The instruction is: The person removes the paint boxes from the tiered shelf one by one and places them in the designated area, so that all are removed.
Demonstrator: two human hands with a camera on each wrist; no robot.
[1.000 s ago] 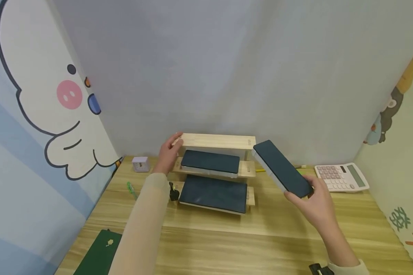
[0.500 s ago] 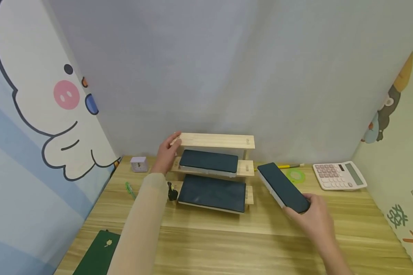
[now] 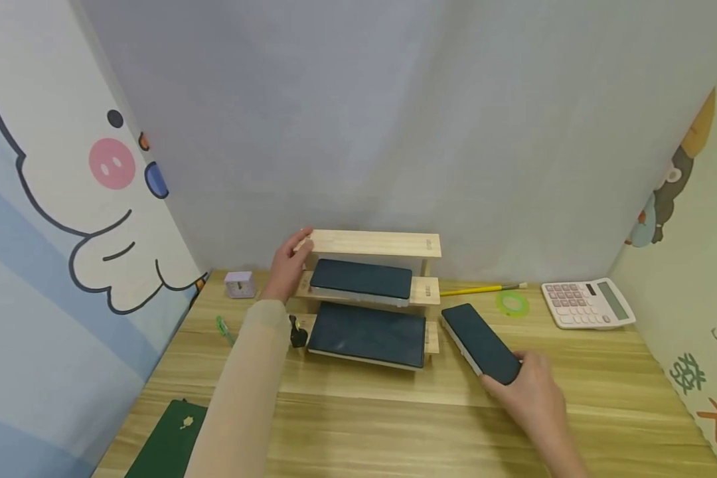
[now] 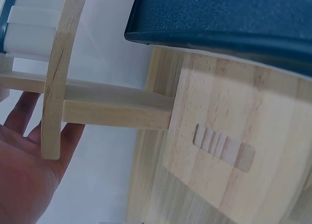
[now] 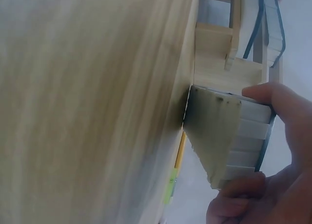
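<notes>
- The left hand (image 3: 287, 269) gripped the top-left corner of the wooden rack (image 3: 375, 244), fingers (image 4: 22, 112) wrapped round its side piece, likely bracing it.
- The right hand (image 3: 528, 398) pinched the near end of a dark slab (image 3: 480, 343), thumb and fingers (image 5: 273, 99) on its edges, its far end touching down on the bench (image 3: 394, 411).
- Two matching slabs (image 3: 361, 279) lay on the rack's steps, just left of those fingers.
</notes>
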